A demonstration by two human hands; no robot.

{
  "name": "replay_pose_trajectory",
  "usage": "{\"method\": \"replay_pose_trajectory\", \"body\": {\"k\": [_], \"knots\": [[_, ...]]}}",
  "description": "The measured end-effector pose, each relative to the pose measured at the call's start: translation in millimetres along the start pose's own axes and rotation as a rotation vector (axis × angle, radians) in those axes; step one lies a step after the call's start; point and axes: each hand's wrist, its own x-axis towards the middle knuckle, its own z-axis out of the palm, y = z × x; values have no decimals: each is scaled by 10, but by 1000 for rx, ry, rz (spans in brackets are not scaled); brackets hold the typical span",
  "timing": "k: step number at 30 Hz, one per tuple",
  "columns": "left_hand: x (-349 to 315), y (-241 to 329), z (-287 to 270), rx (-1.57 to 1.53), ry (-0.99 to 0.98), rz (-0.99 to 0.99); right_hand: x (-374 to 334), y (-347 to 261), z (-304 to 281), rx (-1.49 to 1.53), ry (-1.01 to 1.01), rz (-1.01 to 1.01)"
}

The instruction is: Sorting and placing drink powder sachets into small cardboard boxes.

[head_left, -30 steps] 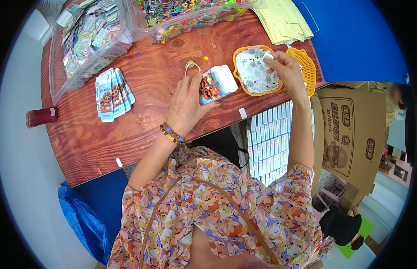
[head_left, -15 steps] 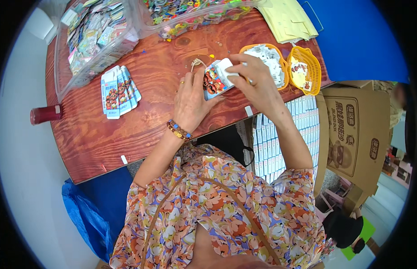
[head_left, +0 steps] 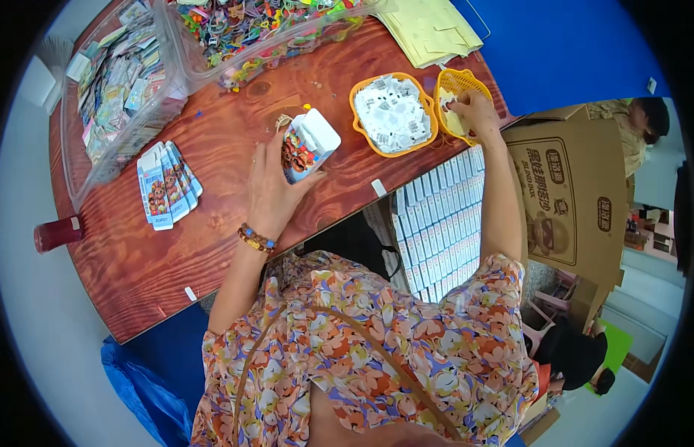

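My left hand (head_left: 274, 188) grips a small printed carton (head_left: 305, 145) with its white top flap open, held upright over the brown wooden table (head_left: 213, 223). My right hand (head_left: 477, 112) reaches into a small yellow basket (head_left: 457, 83) at the table's right edge and pinches a pale packet there. Between the two hands sits an orange basket (head_left: 392, 113) full of small white sachets. A fan of flat, unfolded cartons (head_left: 166, 186) lies on the table to the left of my left hand.
Two clear plastic bins stand at the back: one with printed cards (head_left: 116, 89), one with colourful small toys (head_left: 265, 30). Yellow sheets (head_left: 433, 30) lie far right. A tray of white boxes (head_left: 440, 216) sits below the table edge, beside a cardboard box (head_left: 567, 201). A red cylinder (head_left: 56, 232) stands at left.
My right hand left the carton and moved right to the yellow basket. My left hand keeps holding the carton, its flap now open.
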Motion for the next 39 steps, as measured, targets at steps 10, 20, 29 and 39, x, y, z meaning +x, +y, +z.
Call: {"method": "replay_pose_trajectory", "body": {"k": [10, 20, 29, 39], "knots": [[-4, -42, -11, 14, 14, -8, -115, -26, -308, 259, 209, -56], [-43, 122, -53, 78, -12, 13, -1266, -2187, -204, 458, -188, -544], [-101, -63, -137, 15, 117, -98, -1478, -2173, -150, 621, -33, -546], [-69, -73, -77, -39, 283, -177, -1795, -2402, 656, 884, 186, -651]]}}
